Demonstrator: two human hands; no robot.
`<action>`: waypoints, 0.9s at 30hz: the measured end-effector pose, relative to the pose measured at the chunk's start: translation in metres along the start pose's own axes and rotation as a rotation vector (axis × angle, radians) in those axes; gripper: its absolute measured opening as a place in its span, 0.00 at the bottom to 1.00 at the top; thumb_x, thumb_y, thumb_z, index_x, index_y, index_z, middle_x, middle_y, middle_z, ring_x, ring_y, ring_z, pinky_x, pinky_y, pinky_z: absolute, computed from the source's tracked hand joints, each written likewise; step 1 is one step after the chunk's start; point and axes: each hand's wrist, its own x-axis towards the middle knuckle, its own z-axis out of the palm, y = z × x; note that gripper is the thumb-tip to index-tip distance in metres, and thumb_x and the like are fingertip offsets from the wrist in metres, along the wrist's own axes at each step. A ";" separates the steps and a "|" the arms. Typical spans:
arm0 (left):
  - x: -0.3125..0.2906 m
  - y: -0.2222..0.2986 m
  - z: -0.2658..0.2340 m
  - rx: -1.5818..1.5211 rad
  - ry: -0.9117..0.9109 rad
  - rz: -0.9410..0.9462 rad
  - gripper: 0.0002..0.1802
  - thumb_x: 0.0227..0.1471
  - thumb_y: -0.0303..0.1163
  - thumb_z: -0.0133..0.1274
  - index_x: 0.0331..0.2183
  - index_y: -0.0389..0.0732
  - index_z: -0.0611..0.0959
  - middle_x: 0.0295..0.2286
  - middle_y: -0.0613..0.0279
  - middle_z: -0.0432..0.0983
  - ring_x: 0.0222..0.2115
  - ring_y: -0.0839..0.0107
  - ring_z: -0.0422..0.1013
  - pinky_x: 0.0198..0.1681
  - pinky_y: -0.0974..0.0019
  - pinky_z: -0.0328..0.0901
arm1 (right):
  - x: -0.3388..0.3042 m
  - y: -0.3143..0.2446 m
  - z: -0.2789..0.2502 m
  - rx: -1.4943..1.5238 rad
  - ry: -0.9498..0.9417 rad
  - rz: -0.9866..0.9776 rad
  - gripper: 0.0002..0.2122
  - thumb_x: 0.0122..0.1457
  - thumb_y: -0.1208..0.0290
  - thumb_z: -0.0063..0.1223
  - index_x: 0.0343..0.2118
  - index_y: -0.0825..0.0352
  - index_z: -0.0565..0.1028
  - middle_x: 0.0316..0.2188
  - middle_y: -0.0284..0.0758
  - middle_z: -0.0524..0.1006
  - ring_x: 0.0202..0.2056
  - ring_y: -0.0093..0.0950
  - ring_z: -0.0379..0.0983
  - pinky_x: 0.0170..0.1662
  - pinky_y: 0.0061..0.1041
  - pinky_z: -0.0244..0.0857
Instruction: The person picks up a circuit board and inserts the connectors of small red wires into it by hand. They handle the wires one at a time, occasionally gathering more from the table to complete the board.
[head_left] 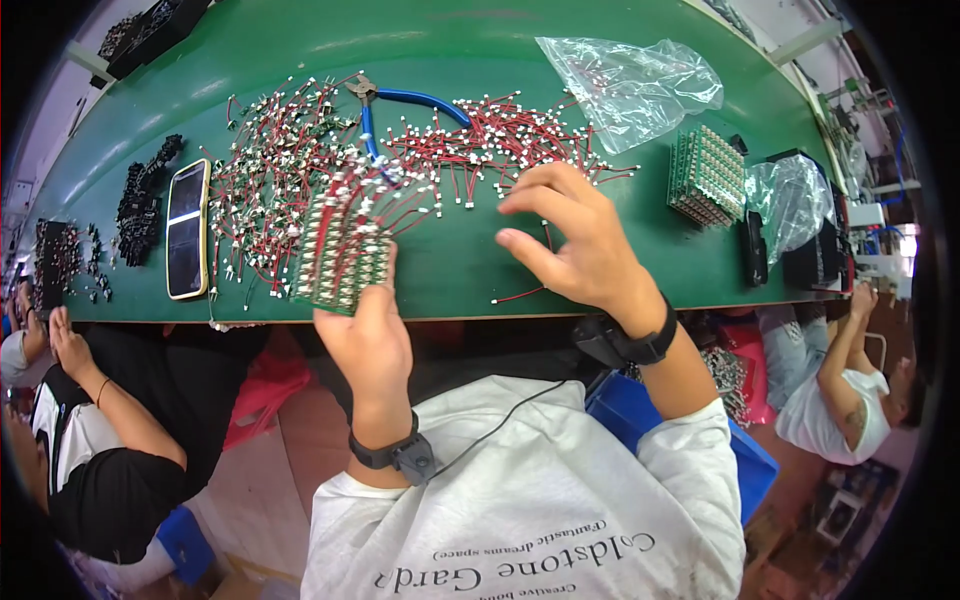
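Note:
My left hand (367, 335) grips the near edge of a green circuit board panel (342, 270) set with rows of small parts. Red wires with white plugs rise from the panel's far side. To its right, my right hand (580, 245) hovers over the table, thumb and fingers curved apart with nothing visible between them. Just below its fingers a single red wire (520, 296) lies on the green surface. Beyond both hands spreads a heap of red wires with white connectors (520, 135). Blue-handled pliers (420, 98) rest among these wires.
A phone (187, 230) and black connectors (140, 205) lie on the left. A clear plastic bag (640, 90), a stack of circuit board panels (708, 178) and a black box (812, 255) occupy the right. A blue bin (750, 470) stands below the table. People sit on both sides.

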 end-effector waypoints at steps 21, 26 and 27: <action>-0.008 -0.001 0.005 -0.119 -0.079 -0.110 0.30 0.45 0.07 0.37 0.53 0.30 0.70 0.47 0.53 0.72 0.47 0.65 0.72 0.58 0.52 0.65 | -0.007 -0.046 0.020 0.331 -0.174 0.105 0.06 0.53 0.85 0.54 0.33 0.70 0.72 0.28 0.39 0.70 0.27 0.37 0.70 0.29 0.31 0.65; -0.014 -0.002 0.006 -0.113 -0.092 -0.134 0.30 0.44 0.07 0.38 0.51 0.30 0.71 0.46 0.54 0.72 0.47 0.65 0.72 0.57 0.53 0.66 | -0.005 -0.046 0.041 0.155 -0.072 0.004 0.07 0.53 0.83 0.56 0.34 0.70 0.71 0.29 0.40 0.71 0.27 0.40 0.71 0.29 0.33 0.65; -0.016 -0.001 0.008 -0.134 -0.066 -0.132 0.30 0.43 0.07 0.38 0.51 0.30 0.71 0.45 0.53 0.72 0.46 0.65 0.72 0.56 0.54 0.66 | -0.005 -0.046 0.042 0.156 -0.073 0.003 0.07 0.53 0.83 0.56 0.34 0.70 0.71 0.29 0.40 0.71 0.27 0.40 0.71 0.29 0.33 0.65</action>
